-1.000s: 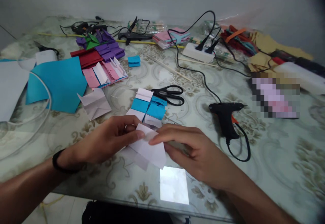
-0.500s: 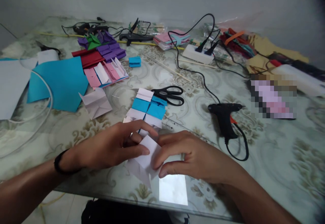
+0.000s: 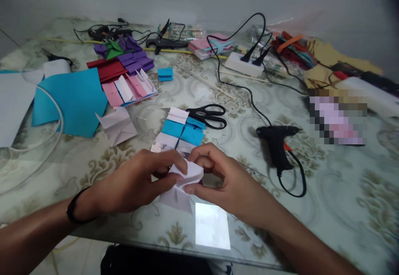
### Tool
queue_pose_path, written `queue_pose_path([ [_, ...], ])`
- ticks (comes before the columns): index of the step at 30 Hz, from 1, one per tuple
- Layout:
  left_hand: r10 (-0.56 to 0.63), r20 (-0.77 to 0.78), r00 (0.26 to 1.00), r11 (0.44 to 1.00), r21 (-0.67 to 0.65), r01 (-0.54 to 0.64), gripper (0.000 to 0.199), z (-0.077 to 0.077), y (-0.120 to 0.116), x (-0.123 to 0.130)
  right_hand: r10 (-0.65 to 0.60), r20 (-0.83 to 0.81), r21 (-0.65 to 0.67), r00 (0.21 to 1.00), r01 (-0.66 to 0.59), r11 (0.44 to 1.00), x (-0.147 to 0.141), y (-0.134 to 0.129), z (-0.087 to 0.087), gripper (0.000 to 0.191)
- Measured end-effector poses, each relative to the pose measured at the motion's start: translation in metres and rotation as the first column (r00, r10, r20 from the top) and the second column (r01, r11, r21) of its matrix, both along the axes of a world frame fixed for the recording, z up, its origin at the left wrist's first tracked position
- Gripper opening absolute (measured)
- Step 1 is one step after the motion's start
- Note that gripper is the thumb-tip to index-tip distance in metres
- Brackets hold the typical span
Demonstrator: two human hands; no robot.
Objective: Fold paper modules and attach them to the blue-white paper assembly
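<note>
The left hand (image 3: 137,179) and right hand (image 3: 232,181) meet over the near part of the floral-patterned counter (image 3: 134,229), the grip of each pinching the same partly folded white paper sheet (image 3: 188,175) between thumb and fingers; whether the dimmer flap beneath is the sheet's own or its reflection cannot be told. Just beyond lie blue and white folded paper pieces (image 3: 183,131) beside black-handled scissors (image 3: 213,119), with a creased white paper square (image 3: 116,127) to the left and a black glue gun (image 3: 276,144) to the right.
</note>
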State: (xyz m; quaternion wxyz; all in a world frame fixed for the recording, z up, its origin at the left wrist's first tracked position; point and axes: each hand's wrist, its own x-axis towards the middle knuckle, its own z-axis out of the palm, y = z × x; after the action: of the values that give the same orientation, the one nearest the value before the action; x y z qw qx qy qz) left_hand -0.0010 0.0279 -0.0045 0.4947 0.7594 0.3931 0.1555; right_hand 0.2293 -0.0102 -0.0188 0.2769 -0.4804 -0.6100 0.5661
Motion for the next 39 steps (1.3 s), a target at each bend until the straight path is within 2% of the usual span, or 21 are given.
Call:
queue_pose_path([
  [3, -0.082, -0.027, 0.996, 0.997, -0.016, 0.082, 0.018, 0.002, 0.000, 0.001, -0.025, -0.003, -0.019, 1.000, 0.025, 0.999, -0.005, -0.001, -0.001, 0.037],
  [9, -0.041, -0.004, 0.999, 0.999, -0.009, 0.041, 0.013, -0.006, -0.001, -0.002, -0.049, -0.038, -0.021, 0.998, 0.048, 0.999, -0.003, 0.000, -0.001, 0.041],
  [14, 0.009, 0.037, 0.999, 0.999, -0.046, -0.007, 0.014, -0.009, 0.001, -0.003, -0.047, -0.174, -0.126, 0.984, 0.026, 0.992, 0.010, 0.008, 0.002, 0.016],
  [19, -0.006, 0.009, 1.000, 1.000, -0.020, 0.007, 0.012, -0.006, 0.001, -0.001, -0.089, -0.226, -0.220, 0.970, 0.039, 0.975, 0.008, 0.010, 0.001, 0.024],
  [30, -0.005, -0.027, 1.000, 0.999, 0.034, 0.006, 0.011, -0.007, -0.002, -0.002, -0.139, -0.193, -0.232, 0.971, 0.092, 0.968, 0.001, 0.006, -0.001, 0.035],
  [39, 0.018, -0.031, 0.999, 0.998, -0.053, -0.019, 0.011, -0.006, -0.002, 0.000, -0.130, -0.205, -0.194, 0.970, 0.090, 0.977, 0.002, 0.005, 0.000, 0.034],
])
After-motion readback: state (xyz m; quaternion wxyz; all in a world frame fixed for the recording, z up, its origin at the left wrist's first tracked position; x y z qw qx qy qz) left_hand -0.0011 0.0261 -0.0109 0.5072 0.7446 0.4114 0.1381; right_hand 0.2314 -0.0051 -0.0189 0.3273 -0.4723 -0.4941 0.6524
